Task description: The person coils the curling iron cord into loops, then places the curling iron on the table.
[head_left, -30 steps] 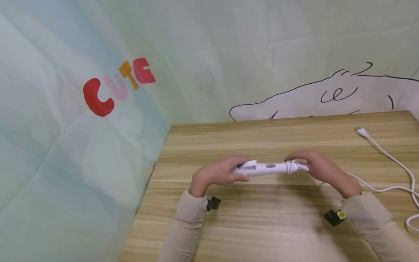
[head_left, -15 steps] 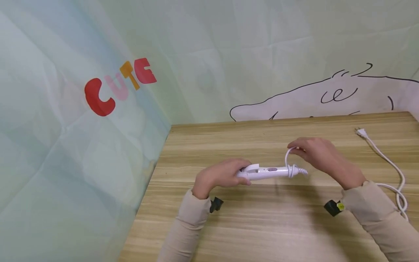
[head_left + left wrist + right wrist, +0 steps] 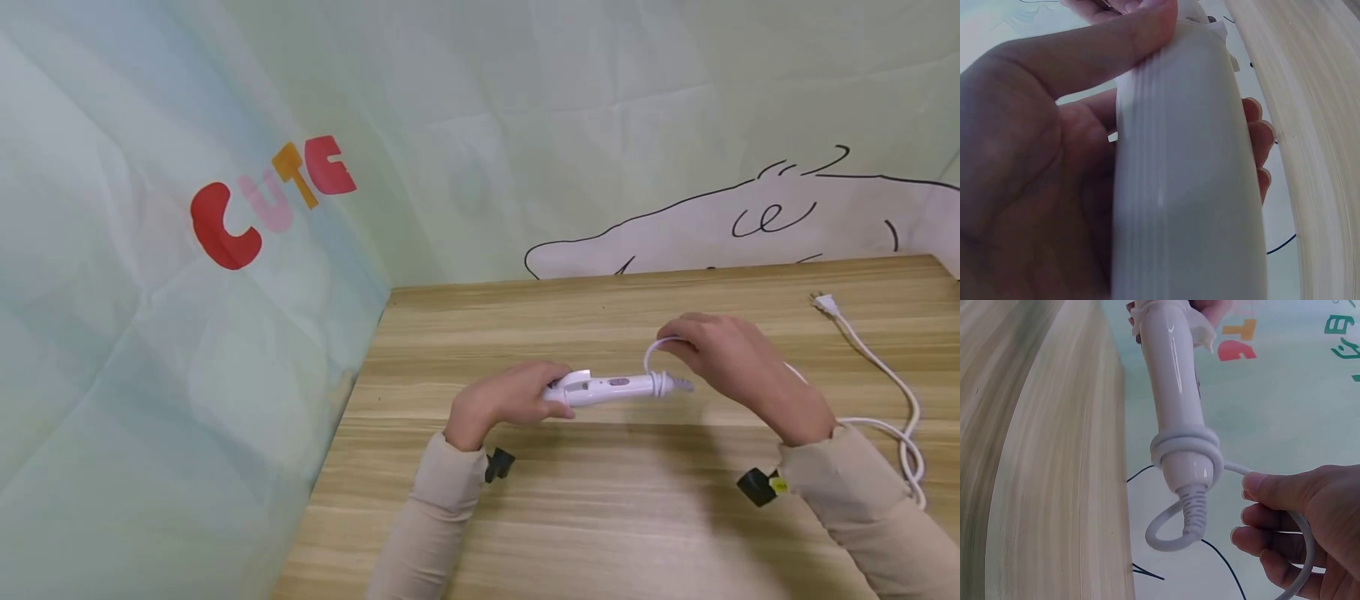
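Head view: above the table (image 3: 600,517), the left hand (image 3: 506,394) grips a white curling iron (image 3: 621,389) — likely light, stiff, slick; best held mid-body; the right hand (image 3: 723,354) pinches its supple cord (image 3: 1186,447) — coiled round one end.

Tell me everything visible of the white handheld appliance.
The white handheld appliance looks like smooth, glossy plastic: a slim handle with a greyish button, a raised lever, and fine grooves along the part shown by the left wrist view. Its cord loops around the tail end, just before a ribbed sleeve. The left hand grips it above the table, tail toward the right hand, which holds the cord.
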Demonstrator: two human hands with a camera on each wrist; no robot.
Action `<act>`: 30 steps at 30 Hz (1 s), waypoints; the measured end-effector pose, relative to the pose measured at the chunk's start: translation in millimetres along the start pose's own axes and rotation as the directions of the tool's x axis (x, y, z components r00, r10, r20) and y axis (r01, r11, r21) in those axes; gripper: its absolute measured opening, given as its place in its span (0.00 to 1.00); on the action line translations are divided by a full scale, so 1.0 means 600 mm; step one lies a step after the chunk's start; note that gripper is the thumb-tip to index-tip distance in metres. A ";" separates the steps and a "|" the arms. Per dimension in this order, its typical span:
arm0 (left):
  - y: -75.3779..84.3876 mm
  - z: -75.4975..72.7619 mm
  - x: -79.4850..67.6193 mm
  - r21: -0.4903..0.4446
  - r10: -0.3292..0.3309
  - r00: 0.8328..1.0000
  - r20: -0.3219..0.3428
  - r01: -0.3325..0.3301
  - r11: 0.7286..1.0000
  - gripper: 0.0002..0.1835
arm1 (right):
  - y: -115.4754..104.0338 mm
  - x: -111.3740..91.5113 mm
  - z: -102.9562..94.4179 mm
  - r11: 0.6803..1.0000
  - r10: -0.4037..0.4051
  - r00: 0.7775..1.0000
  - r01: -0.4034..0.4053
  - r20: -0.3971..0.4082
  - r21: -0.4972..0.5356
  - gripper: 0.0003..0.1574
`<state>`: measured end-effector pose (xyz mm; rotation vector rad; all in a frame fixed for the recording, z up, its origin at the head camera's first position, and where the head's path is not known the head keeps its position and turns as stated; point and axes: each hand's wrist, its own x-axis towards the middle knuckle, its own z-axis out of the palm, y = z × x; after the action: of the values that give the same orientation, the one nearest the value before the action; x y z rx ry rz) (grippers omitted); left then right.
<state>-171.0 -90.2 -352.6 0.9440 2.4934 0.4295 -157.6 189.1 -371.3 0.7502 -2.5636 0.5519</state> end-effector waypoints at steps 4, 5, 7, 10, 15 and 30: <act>-0.001 -0.002 0.003 0.004 0.001 1.000 -0.007 -0.001 1.000 0.14 | -0.010 0.001 -0.005 1.000 0.021 1.000 -0.021 -0.003 0.007 0.05; -0.002 -0.003 0.004 0.005 -0.001 1.000 -0.007 0.001 1.000 0.14 | -0.013 0.001 -0.006 1.000 0.024 1.000 -0.024 -0.003 0.007 0.05; -0.003 -0.004 0.004 0.000 -0.005 1.000 -0.008 0.005 1.000 0.13 | -0.018 0.002 -0.010 0.999 0.035 0.999 -0.035 0.004 0.011 0.04; -0.005 -0.006 0.005 -0.007 -0.007 1.000 -0.009 0.007 1.000 0.13 | -0.024 0.003 -0.015 0.997 0.068 0.997 -0.069 0.035 0.029 0.03; -0.008 -0.007 0.006 -0.035 0.010 1.000 -0.015 -0.010 0.999 0.12 | -0.033 0.003 -0.024 0.978 0.159 0.975 -0.177 0.155 0.113 0.05; -0.013 -0.014 0.002 -0.043 -0.005 0.999 -0.053 0.003 0.999 0.13 | -0.040 -0.009 -0.036 0.872 0.145 0.880 -0.329 0.452 0.361 0.07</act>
<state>-180.2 -96.0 -349.2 0.9217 2.5225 0.5111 -133.6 182.9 -349.4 0.7478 -2.9947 1.1876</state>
